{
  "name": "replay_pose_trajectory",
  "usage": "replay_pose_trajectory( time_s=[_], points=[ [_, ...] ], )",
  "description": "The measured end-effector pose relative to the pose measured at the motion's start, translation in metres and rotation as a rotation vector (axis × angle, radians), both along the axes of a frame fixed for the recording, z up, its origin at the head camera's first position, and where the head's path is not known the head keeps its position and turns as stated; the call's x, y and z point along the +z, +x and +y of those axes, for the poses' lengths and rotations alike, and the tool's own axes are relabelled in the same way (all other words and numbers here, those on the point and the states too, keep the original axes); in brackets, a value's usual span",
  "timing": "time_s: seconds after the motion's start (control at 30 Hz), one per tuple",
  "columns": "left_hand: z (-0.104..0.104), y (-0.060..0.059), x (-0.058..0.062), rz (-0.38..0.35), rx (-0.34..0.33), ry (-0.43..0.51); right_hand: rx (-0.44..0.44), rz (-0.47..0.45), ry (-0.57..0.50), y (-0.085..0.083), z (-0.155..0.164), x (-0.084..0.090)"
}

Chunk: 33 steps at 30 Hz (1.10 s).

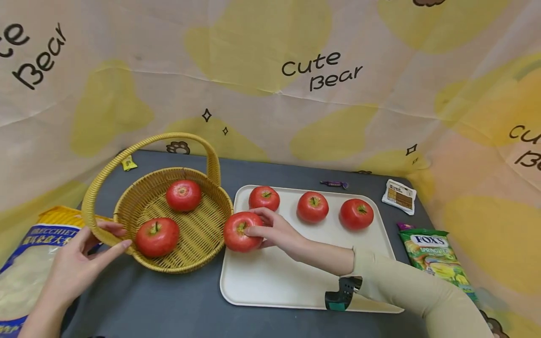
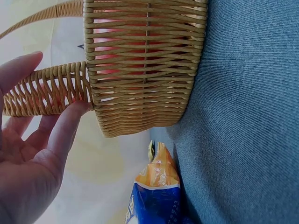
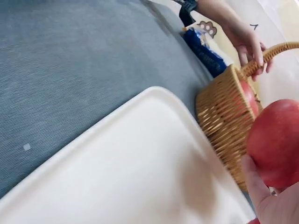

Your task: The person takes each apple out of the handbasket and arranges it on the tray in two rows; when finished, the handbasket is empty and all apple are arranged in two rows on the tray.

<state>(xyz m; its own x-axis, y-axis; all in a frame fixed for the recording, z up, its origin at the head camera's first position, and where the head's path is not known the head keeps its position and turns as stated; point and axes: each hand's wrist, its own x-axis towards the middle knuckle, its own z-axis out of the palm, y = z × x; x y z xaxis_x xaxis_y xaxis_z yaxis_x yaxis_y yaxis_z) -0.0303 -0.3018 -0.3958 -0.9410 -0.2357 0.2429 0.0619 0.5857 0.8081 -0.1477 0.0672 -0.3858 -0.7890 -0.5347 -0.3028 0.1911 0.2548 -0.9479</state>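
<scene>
Apple (image 1: 242,231) is gripped by the right hand (image 1: 274,231), fingers and thumb curled round it, at the tray's (image 1: 270,281) left edge, just beside the basket (image 1: 198,234); in the right wrist view it is seen clear of the tray surface, approx. level w/ the basket wall. Left hand (image 1: 80,263) is held open at the basket's handle (image 1: 97,188), fingers straight; fingertips are laid against the handle where it meets the rim, as shown in the left wrist view. A blue-and-yellow bag (image 1: 25,272) is seen under the left forearm at the table's (image 1: 148,300) left edge. Two apples are held in the basket, one at front-left (image 1: 157,236), one at the back (image 1: 183,195). Three more are lined up along the tray's far side: left (image 1: 264,198), mid (image 1: 313,206), right (image 1: 357,214). A green sweets bag (image 1: 431,256) is lying right of the tray, w/ a small white packet (image 1: 399,196) farther back. A "Cute Bear" cloth (image 1: 321,70) is hung behind.
</scene>
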Motion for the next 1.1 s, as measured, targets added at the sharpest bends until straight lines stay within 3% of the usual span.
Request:
replay_pose_trajectory(
  time_s=[0.17,0.4,0.57,0.73,1.1],
  points=[
    [-0.002,0.0,0.002,-0.037,0.022,-0.013,0.029,-0.007,0.051,0.007,0.02,-0.018],
    [-0.002,0.0,0.001,-0.016,0.014,0.002,0.073,0.004,0.107,0.017,0.031,-0.036],
    [-0.002,0.0,0.0,0.01,0.003,0.003,0.111,0.121,0.144,0.02,0.032,-0.045],
    [-0.002,0.0,-0.001,0.031,-0.014,-0.008,0.149,0.246,0.17,0.021,0.034,-0.048],
    [-0.001,0.0,0.0,0.012,-0.008,-0.028,0.172,0.311,0.174,0.01,0.043,-0.046]
  ],
)
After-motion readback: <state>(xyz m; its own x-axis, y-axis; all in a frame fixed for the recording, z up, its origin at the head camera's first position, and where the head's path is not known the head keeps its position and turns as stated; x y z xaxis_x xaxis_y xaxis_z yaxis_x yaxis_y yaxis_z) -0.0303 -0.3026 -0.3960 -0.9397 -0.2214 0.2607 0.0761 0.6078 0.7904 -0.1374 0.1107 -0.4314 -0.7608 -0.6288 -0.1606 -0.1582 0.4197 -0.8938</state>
